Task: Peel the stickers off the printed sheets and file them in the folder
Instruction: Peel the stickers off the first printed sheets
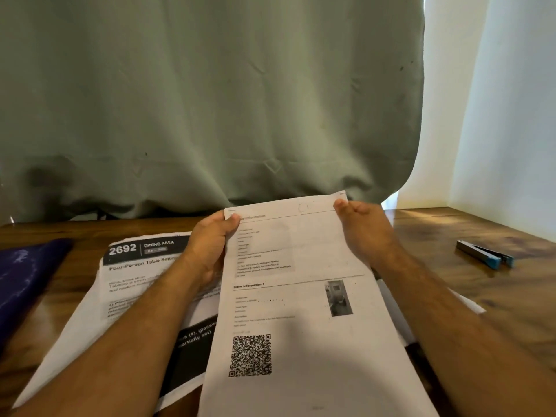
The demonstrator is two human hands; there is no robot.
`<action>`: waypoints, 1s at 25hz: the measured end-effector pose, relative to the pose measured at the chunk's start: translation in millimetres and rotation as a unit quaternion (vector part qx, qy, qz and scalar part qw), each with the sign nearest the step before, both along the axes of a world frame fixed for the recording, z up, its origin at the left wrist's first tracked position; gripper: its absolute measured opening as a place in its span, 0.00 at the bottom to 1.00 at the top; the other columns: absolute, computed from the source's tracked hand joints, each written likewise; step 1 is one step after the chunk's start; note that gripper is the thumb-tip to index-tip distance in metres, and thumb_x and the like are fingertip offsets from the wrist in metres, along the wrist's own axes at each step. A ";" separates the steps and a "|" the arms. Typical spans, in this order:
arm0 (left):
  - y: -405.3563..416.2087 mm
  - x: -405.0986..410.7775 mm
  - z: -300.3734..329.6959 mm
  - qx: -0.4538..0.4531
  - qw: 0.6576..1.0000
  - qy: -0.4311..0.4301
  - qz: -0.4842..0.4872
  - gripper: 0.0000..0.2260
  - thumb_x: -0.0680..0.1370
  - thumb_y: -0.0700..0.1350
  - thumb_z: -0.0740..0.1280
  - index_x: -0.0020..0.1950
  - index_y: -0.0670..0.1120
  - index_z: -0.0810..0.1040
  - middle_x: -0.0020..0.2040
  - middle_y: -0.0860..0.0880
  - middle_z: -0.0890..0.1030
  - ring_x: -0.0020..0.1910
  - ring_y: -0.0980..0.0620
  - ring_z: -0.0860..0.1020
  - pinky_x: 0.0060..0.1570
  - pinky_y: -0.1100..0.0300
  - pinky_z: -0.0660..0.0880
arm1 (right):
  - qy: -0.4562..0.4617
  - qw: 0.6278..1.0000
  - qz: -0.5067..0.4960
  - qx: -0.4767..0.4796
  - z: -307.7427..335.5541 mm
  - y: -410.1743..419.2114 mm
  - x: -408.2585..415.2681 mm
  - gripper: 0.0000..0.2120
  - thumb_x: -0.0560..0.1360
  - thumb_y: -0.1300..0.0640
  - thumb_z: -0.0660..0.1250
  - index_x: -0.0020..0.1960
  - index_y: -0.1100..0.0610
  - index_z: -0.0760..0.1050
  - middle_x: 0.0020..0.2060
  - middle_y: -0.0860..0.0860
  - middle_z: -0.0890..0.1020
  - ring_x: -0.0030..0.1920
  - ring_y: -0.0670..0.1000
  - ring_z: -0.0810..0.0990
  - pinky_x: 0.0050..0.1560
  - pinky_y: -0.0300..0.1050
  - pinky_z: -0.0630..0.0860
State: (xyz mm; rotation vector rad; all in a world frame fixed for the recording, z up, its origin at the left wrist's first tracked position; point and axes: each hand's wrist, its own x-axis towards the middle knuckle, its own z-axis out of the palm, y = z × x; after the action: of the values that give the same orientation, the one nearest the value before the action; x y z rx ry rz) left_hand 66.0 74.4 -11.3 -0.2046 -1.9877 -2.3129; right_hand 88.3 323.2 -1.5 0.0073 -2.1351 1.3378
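Note:
I hold a printed sheet point(304, 323) with a QR code and a small photo above the table. My left hand point(210, 245) grips its upper left edge, thumb on the front. At the upper right corner my right hand point(361, 230) pinches the sheet. Beneath it lies another printed sheet point(132, 275) headed "2692 DINING AREA", with more papers under it. A dark blue folder point(27, 278) rests at the left edge of the table. No sticker can be made out on the held sheet.
The wooden table point(481, 284) carries a grey and blue staple remover point(484, 254) at the right. A green curtain point(210, 100) hangs behind the table, with a white wall at the far right.

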 end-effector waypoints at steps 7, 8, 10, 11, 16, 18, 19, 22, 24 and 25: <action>22.8 8.1 -15.4 -0.184 0.977 0.089 0.065 0.16 0.81 0.42 0.67 0.68 0.52 0.74 0.61 0.49 0.82 0.61 0.50 0.80 0.58 0.52 0.78 | 0.000 0.999 -0.033 0.002 -13.6 54.6 13.2 0.24 0.82 0.45 0.60 0.39 0.62 0.79 0.37 0.62 0.83 0.38 0.60 0.82 0.43 0.55 0.80; 27.3 10.7 -11.4 -0.227 0.961 0.119 0.100 0.18 0.81 0.42 0.67 0.70 0.52 0.73 0.65 0.49 0.80 0.64 0.49 0.78 0.62 0.51 0.76 | 0.007 0.999 -0.033 -0.002 -16.2 60.6 13.0 0.24 0.82 0.45 0.60 0.40 0.63 0.79 0.37 0.63 0.83 0.39 0.61 0.82 0.45 0.58 0.80; 44.3 17.2 5.7 -0.312 0.917 0.179 0.172 0.20 0.81 0.43 0.66 0.73 0.54 0.70 0.74 0.50 0.72 0.69 0.48 0.74 0.68 0.48 0.72 | 0.004 0.999 -0.036 -0.004 -20.9 69.1 12.4 0.23 0.82 0.44 0.59 0.42 0.62 0.80 0.38 0.61 0.83 0.41 0.60 0.83 0.45 0.54 0.81; 57.2 19.7 16.7 -0.336 0.900 0.215 0.175 0.21 0.82 0.44 0.65 0.75 0.55 0.69 0.77 0.52 0.67 0.71 0.47 0.72 0.70 0.48 0.69 | 0.000 0.999 -0.036 -0.007 -24.1 71.9 11.6 0.23 0.82 0.45 0.59 0.44 0.61 0.80 0.39 0.60 0.84 0.42 0.59 0.83 0.44 0.51 0.80; 160.3 11.4 43.5 -0.481 0.802 0.353 0.030 0.24 0.83 0.39 0.58 0.79 0.49 0.62 0.80 0.49 0.61 0.80 0.52 0.56 0.79 0.56 0.50 | 0.000 0.999 -0.040 0.018 -36.2 84.0 7.1 0.21 0.83 0.46 0.58 0.39 0.56 0.80 0.35 0.52 0.83 0.36 0.51 0.81 0.34 0.38 0.71; 193.2 4.6 39.7 -0.564 0.743 0.360 0.001 0.21 0.84 0.42 0.57 0.77 0.51 0.67 0.77 0.48 0.67 0.77 0.51 0.62 0.78 0.54 0.49 | 0.012 0.996 -0.071 0.051 -36.8 83.9 6.8 0.20 0.83 0.46 0.58 0.35 0.52 0.76 0.29 0.46 0.78 0.31 0.45 0.75 0.28 0.30 0.64; 204.1 1.2 36.6 -0.583 0.729 0.358 0.004 0.18 0.84 0.44 0.58 0.74 0.53 0.72 0.73 0.49 0.74 0.73 0.50 0.69 0.77 0.54 0.52 | 0.012 0.993 -0.089 0.070 -37.2 84.1 6.7 0.21 0.83 0.46 0.58 0.34 0.51 0.74 0.28 0.45 0.76 0.30 0.43 0.72 0.27 0.31 0.64; 215.3 -8.7 23.2 -0.496 0.802 0.334 0.013 0.11 0.82 0.48 0.63 0.61 0.55 0.83 0.57 0.54 0.84 0.56 0.52 0.79 0.65 0.55 0.71 | 0.005 0.991 -0.106 0.080 -38.5 86.2 4.6 0.21 0.83 0.44 0.58 0.36 0.51 0.77 0.28 0.45 0.77 0.30 0.42 0.73 0.27 0.33 0.63; 216.1 -13.3 7.4 -0.411 0.856 0.315 0.004 0.10 0.82 0.49 0.65 0.60 0.54 0.84 0.55 0.56 0.84 0.53 0.56 0.80 0.58 0.58 0.75 | 0.001 0.993 -0.099 0.065 -39.5 88.7 2.2 0.20 0.83 0.45 0.58 0.39 0.51 0.80 0.29 0.46 0.78 0.32 0.45 0.75 0.30 0.39 0.66; 214.9 -15.2 -1.2 -0.381 0.872 0.308 0.001 0.10 0.82 0.49 0.65 0.60 0.54 0.83 0.55 0.57 0.84 0.53 0.58 0.79 0.58 0.58 0.76 | -0.002 0.994 -0.093 0.055 -40.0 89.3 1.2 0.19 0.83 0.45 0.59 0.40 0.52 0.80 0.30 0.47 0.78 0.32 0.45 0.75 0.31 0.40 0.67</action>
State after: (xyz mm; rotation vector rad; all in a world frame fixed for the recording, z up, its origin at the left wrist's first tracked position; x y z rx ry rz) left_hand 50.8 289.3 -12.5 -0.8528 -2.3356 -1.0863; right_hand 89.5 412.5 -41.5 -0.1474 -2.1527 1.1140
